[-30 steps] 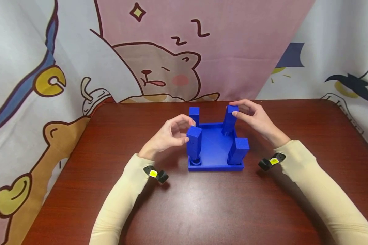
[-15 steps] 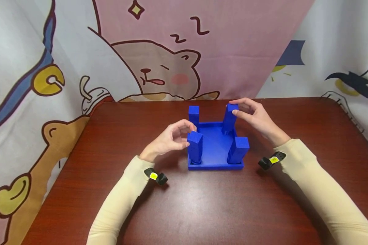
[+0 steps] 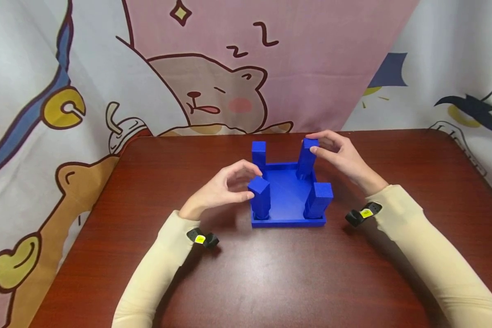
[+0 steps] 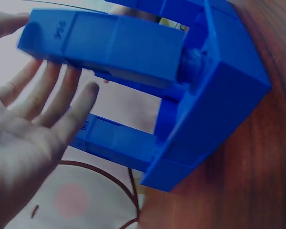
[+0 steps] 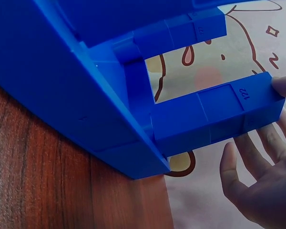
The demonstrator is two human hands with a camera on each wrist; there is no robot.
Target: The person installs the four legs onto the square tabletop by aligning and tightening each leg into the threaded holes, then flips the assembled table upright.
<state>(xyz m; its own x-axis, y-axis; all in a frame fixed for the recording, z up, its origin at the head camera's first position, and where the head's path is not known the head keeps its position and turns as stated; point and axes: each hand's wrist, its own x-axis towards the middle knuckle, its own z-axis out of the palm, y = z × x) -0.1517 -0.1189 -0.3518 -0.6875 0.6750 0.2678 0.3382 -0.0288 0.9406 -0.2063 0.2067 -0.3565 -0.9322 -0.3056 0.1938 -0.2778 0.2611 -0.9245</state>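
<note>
A blue square tray (image 3: 289, 223) lies on the table with its open side up, and a blue square leg stands at each corner. My left hand (image 3: 219, 187) holds the top of the near-left leg (image 3: 260, 200) between thumb and fingers. That leg is turned askew to the tray, and in the left wrist view a round peg (image 4: 191, 67) shows at its foot. At the far-right corner, my right hand (image 3: 344, 157) pinches the top of another leg (image 3: 307, 157), marked 122 in the right wrist view. The near-right leg (image 3: 319, 200) and far-left leg (image 3: 259, 152) are untouched.
The brown wooden table (image 3: 270, 278) extends around the tray. Behind it hangs a printed cloth (image 3: 303, 68) with a sleeping bear. Each sleeve cuff carries a black strap, one on the left wrist (image 3: 202, 238) and one on the right (image 3: 364, 214).
The near-left leg has come down onto its corner and turned about its upright axis in my left hand, which has lowered slightly. My right hand has stayed almost still.
</note>
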